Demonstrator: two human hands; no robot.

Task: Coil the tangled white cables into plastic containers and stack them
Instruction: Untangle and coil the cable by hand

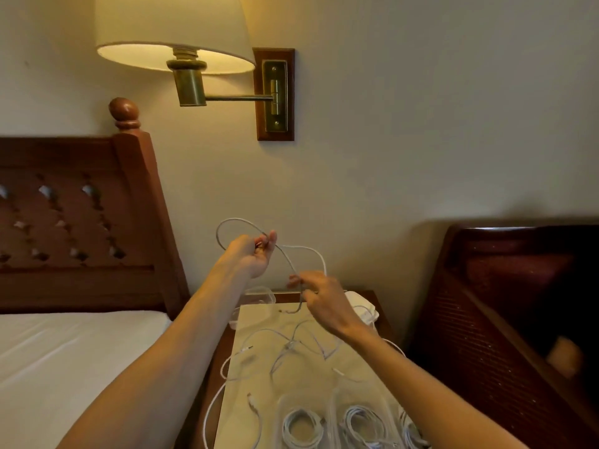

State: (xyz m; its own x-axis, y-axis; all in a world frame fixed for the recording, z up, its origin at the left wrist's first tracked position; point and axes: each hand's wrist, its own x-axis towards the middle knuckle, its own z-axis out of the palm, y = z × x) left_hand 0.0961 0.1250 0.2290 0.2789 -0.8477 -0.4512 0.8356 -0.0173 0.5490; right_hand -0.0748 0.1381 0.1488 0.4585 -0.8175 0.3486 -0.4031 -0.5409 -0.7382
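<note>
My left hand (252, 254) is raised above the nightstand and pinches a loop of a white cable (227, 226). The cable runs down and right to my right hand (319, 296), which pinches it lower, its free end hanging toward the table. Several loose tangled white cables (291, 346) lie on the pale sheet (256, 314) covering the nightstand. At the near edge stand clear plastic containers (301, 422) (363, 422), each with a coiled white cable inside. An empty clear container (259, 294) sits at the back left of the table.
A bed with a white sheet (64, 367) and wooden headboard (81, 222) lies to the left. A dark wooden cane chair (486, 319) stands to the right. A brass wall lamp (191, 59) hangs above. A white cloth (363, 306) lies at the table's back right.
</note>
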